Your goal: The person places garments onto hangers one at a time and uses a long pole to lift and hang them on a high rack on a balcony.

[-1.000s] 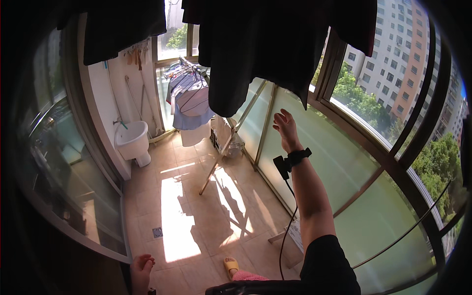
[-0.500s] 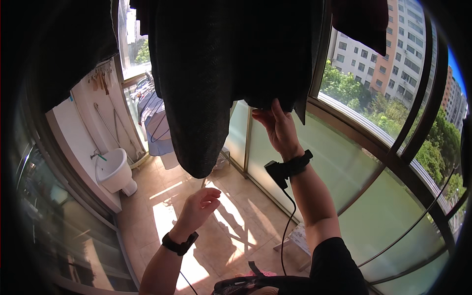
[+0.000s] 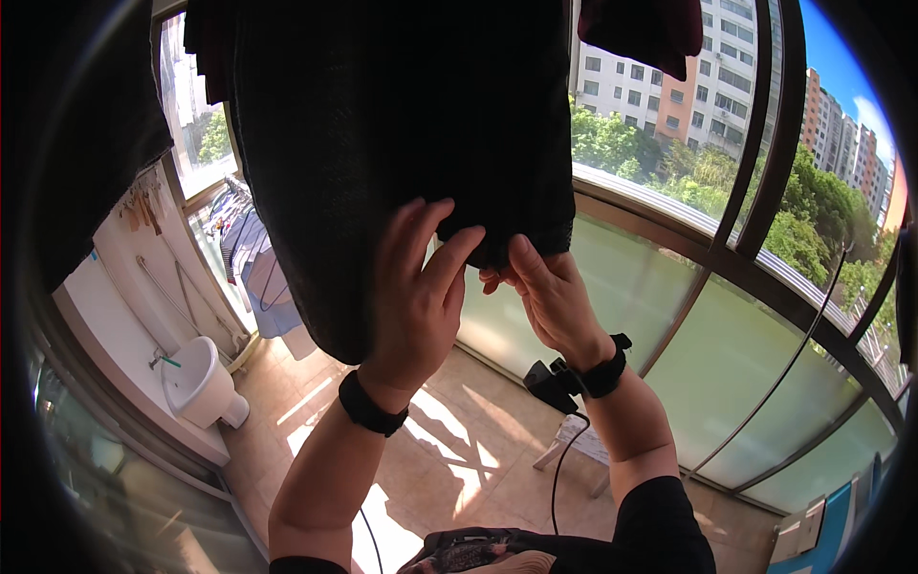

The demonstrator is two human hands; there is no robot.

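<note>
A large black garment point(image 3: 459, 115) hangs in front of me, so dark that its cut is hard to make out. My right hand point(image 3: 550, 298) pinches its lower hem between thumb and fingers. Raised beside it, my left hand point(image 3: 421, 297) has its fingers spread, with fingertips close to the hem; whether they touch the cloth I cannot tell. To the left of that hand hangs a long rounded lower part point(image 3: 316, 258) of the dark cloth. Black bands with small devices circle both wrists, and a cable runs down from the right one.
Windows point(image 3: 660, 143) and frosted panels point(image 3: 765, 383) line the right side. At the left stand a white sink point(image 3: 199, 383) and hanging clothes point(image 3: 253, 253). A small stool point(image 3: 574, 445) is on the tiled floor point(image 3: 497, 478). Other dark clothes point(image 3: 650, 33) hang overhead.
My left hand has risen from low down to the garment's hem, its fingers spreading. My right hand stays at the hem, slightly lower. The view has turned right.
</note>
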